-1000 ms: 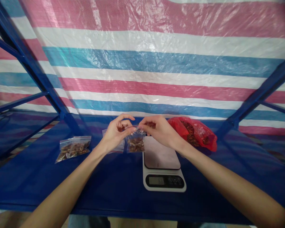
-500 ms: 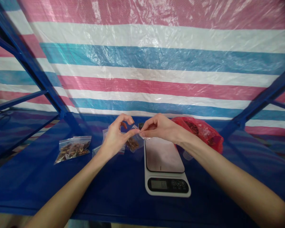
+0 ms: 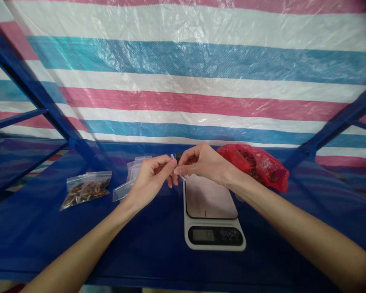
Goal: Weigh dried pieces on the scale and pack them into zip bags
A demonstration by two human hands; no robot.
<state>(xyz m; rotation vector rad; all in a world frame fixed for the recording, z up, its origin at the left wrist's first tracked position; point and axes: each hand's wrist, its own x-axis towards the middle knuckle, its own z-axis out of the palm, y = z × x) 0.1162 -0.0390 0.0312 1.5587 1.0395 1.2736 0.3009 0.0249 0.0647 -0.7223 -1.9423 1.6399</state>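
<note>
My left hand and my right hand meet just behind the kitchen scale. Both are closed, pinching the top edge of a small clear zip-lock bag between thumbs and fingers. Most of that bag is hidden behind my fingers. Beside my left wrist lie several flat, clear zip-lock bags. Behind my right wrist is a red plastic bag, opened over dark reddish dried pieces. The scale's display is lit, but its digits are too blurred to read.
At the left, filled zip-lock bags of brown dried slices lie on the blue shelf. A small dark object shows behind my hands. Blue metal posts stand on both sides, before a striped plastic sheet.
My left fingers have closed in towards my right hand along the bag's edge. The brown pieces seen in the bag before are now hidden. The whole view has shifted slightly.
</note>
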